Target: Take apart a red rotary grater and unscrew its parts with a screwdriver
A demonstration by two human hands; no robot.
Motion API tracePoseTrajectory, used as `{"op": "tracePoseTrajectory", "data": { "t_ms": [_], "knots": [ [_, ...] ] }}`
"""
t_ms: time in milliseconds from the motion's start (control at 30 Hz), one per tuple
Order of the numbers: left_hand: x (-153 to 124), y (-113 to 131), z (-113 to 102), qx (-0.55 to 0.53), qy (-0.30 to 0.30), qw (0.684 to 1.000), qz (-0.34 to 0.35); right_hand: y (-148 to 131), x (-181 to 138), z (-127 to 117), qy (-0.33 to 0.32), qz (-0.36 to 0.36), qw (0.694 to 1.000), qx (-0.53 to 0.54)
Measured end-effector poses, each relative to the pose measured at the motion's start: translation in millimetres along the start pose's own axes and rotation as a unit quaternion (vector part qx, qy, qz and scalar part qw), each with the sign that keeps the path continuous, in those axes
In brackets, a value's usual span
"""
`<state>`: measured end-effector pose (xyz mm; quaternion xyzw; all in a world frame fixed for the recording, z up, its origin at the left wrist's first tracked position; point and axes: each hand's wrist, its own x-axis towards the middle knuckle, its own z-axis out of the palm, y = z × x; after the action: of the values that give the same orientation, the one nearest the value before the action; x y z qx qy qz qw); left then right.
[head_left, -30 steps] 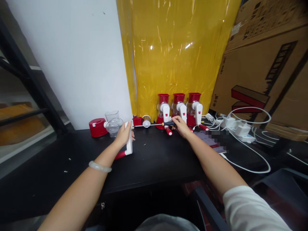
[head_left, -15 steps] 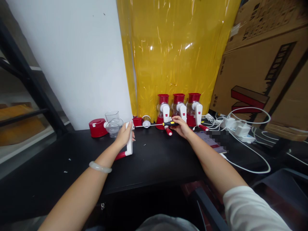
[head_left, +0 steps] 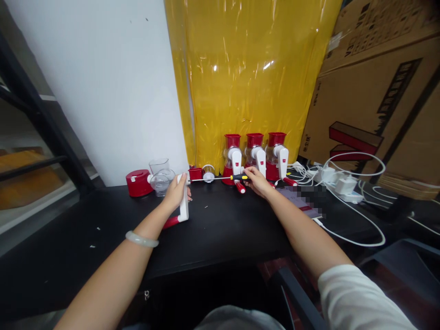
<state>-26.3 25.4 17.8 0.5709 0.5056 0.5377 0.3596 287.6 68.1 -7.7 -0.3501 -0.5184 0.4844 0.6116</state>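
Observation:
My left hand (head_left: 176,191) is closed around a white crank handle (head_left: 184,207) with a red grip pointing down and left. In my right hand (head_left: 257,180) the fingers pinch the end of a black-and-yellow screwdriver (head_left: 238,177). Its long shaft runs level to the left, and the tip meets the upper end of the crank handle. Just behind my left hand stand a clear plastic housing (head_left: 161,178) and a red base (head_left: 138,183). A red hopper part (head_left: 195,173) and a metal grater drum (head_left: 208,173) rest behind the screwdriver shaft.
Three assembled red-and-white rotary graters (head_left: 255,158) line the back of the black table (head_left: 220,238). To the right lie a purple-grey flat item (head_left: 300,201), white cables and chargers (head_left: 345,185), with large cardboard boxes (head_left: 364,101) behind. A yellow plastic curtain (head_left: 244,68) hangs at the back.
My right hand's fingers have shifted slightly on the screwdriver's end, uncovering more of its handle. The view has drifted a little; my left hand keeps its hold on the crank handle.

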Motion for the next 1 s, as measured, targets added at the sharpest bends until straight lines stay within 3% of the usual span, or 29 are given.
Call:
{"op": "tracePoseTrajectory", "data": {
  "t_ms": [267,400,600,700,1000],
  "knots": [
    [1.3,-6.2,-0.2,0.02,-0.003,1.0,0.006,-15.7,-7.3,-1.9,-0.029,0.042,0.992,0.114],
    [-0.2,-6.5,0.3,0.029,-0.009,1.0,0.009,-18.6,-8.4,-1.5,-0.042,0.038,0.991,0.122],
    [-1.4,-1.3,0.8,0.022,-0.008,1.0,0.005,-3.9,2.1,-3.2,-0.007,0.039,0.999,-0.022],
    [-1.5,0.9,0.9,0.012,-0.001,1.0,0.0,2.1,4.6,-5.5,-0.01,0.004,0.997,-0.081],
    [-0.5,-6.3,0.8,0.035,-0.018,0.999,0.012,-14.0,-5.5,-0.4,-0.014,0.025,0.996,0.09]
  ]
}}
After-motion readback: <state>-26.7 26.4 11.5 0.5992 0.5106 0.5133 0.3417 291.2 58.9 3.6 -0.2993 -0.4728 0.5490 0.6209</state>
